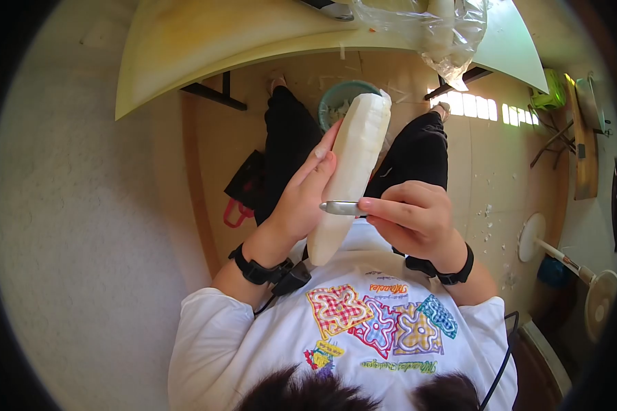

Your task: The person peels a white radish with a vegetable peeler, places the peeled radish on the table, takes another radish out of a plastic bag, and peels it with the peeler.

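Note:
A long, thick white daikon radish (358, 144) slants across my lap, its far end up and slightly right. My left hand (307, 188) is closed along its left side, fingers stretched towards the far end. In my right hand (418, 214) is a silver-coloured vegetable peeler (341, 207), pinched between thumb and fingers. Its metal head lies crosswise on the radish's lower half, seemingly touching it. The radish surface is pale, with long flat facets and a ragged bit at the far tip. Beyond it, a light green basin (352, 87) holds white scraps on the floor between my legs.
A pale table (253, 41) stands ahead, bearing a clear plastic bag (459, 41) with white radishes inside. Small white scraps lie on the tiled floor (487, 164). A dark bag with pink handles (238, 212) sits left of my legs; a white fan (602, 305) is at right.

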Demonstrator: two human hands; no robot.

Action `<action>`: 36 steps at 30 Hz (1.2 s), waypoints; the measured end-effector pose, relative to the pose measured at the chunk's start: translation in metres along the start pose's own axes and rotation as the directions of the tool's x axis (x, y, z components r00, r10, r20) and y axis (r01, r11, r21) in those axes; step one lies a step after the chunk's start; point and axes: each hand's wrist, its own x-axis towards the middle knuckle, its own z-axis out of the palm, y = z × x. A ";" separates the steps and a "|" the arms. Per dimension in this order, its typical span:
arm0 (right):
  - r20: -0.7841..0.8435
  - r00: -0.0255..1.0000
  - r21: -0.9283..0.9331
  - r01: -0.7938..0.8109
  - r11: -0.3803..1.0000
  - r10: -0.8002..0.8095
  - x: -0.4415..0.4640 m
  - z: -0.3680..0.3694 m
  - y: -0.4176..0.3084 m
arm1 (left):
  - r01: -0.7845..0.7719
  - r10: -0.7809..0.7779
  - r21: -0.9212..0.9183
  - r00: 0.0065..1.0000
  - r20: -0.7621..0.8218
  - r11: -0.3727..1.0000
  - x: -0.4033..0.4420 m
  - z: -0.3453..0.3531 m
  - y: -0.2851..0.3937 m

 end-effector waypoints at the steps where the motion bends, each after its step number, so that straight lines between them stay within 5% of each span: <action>1: -0.020 1.000 -0.042 -0.002 0.999 0.002 -0.006 0.009 0.004 | -0.051 0.052 0.020 0.997 -0.051 0.999 0.003 0.004 -0.001; 11: 0.009 0.999 -0.137 0.041 0.990 -0.040 -0.010 0.008 0.006 | -0.061 0.069 0.077 0.991 -0.112 0.995 -0.002 0.007 0.003; 14: -0.046 0.999 -0.172 0.015 0.985 -0.023 -0.008 0.004 0.014 | 0.048 -0.046 0.115 0.999 -0.021 0.992 -0.008 0.000 0.006; 36: -0.256 0.946 -0.185 -0.253 0.950 0.202 0.005 -0.029 0.051 | 0.026 -0.038 0.179 0.997 0.067 0.983 -0.023 0.002 0.000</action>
